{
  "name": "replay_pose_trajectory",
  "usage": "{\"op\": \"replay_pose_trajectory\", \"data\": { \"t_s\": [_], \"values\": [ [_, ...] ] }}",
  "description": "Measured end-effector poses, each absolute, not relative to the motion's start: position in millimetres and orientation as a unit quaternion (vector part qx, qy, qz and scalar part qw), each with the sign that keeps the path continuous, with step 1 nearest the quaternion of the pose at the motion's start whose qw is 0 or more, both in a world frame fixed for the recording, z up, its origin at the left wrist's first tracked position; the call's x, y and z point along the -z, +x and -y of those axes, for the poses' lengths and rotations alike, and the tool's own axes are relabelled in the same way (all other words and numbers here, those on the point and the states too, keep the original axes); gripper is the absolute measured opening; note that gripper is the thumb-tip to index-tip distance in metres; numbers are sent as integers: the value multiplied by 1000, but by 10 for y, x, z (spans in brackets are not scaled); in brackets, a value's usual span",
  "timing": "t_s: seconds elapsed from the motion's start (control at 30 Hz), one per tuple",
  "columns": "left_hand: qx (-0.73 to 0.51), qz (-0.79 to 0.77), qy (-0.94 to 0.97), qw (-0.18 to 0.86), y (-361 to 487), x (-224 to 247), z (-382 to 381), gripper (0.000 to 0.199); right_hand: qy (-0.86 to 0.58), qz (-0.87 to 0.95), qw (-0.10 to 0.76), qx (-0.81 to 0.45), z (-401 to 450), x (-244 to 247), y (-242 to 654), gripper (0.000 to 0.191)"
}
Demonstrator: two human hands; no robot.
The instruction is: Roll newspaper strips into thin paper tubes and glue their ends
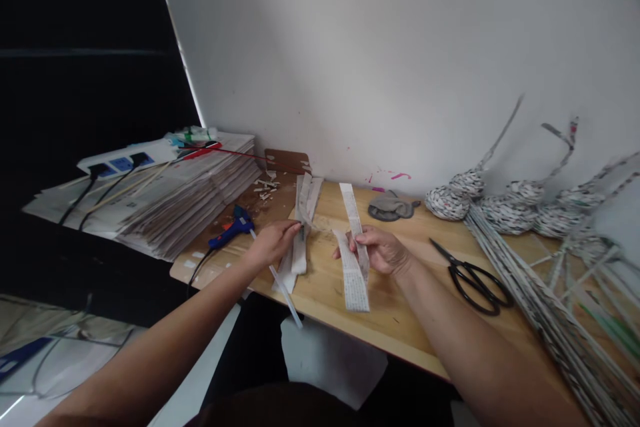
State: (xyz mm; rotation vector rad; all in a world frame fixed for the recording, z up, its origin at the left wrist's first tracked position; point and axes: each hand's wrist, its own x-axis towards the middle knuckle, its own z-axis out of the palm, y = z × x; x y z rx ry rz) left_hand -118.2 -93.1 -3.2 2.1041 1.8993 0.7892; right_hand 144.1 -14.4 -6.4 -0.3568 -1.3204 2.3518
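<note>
Head camera shows me, at my remote seat, the wooden worktop (395,303) and two bare hands over it. My right hand (383,250) is closed on printed paper strips (356,290), which it keeps between thumb and fingers above the middle of the worktop. One end of them points to the back edge and another hangs toward the front edge; I cannot tell if they are separate pieces or one folded piece. My left hand (275,241) is at the pile of pale strips (299,259), which runs from near the back edge almost to the front edge. Its fingertips touch this pile, but whether they pinch something there I cannot tell.

To the left of the pile lies a blue glue gun (231,229), and a long translucent stick (286,295) runs from it beyond the front edge. Behind the gun are small whitish scraps (267,187). At the left end is a thick stack of paper sheets (200,213), with a white power strip (127,157) on top. Near the back edge lies a grey cloth (391,205). Black scissors (473,278) lie on the right part, their blades toward the back edge. Round woven pieces (447,202) occupy the back right corner, and long paper rods (530,293) lie along the right side.
</note>
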Motion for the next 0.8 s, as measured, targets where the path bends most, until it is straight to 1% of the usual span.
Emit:
{"op": "replay_pose_trajectory", "data": {
  "t_s": [0.07, 0.17, 0.3, 0.6, 0.8],
  "values": [
    [-250, -634, 725, 104, -1184, 37, 789, 47, -123, 478, 201, -846, 147, 71, 1439, 20],
    [-206, -647, 730, 78, -1164, 77, 636, 44, -126, 483, 198, -844, 141, 81, 1443, 20],
    [-148, -672, 723, 68, -1129, 157, 589, 54, -125, 488, 191, -843, 134, 80, 1453, 21],
    [-143, -644, 746, 92, -1134, 193, 795, 62, -118, 498, 178, -840, 115, 136, 1448, 22],
    [-134, -635, 755, 94, -1152, 210, 706, 63, -118, 501, 176, -839, 118, 139, 1444, 21]
  ]
}}
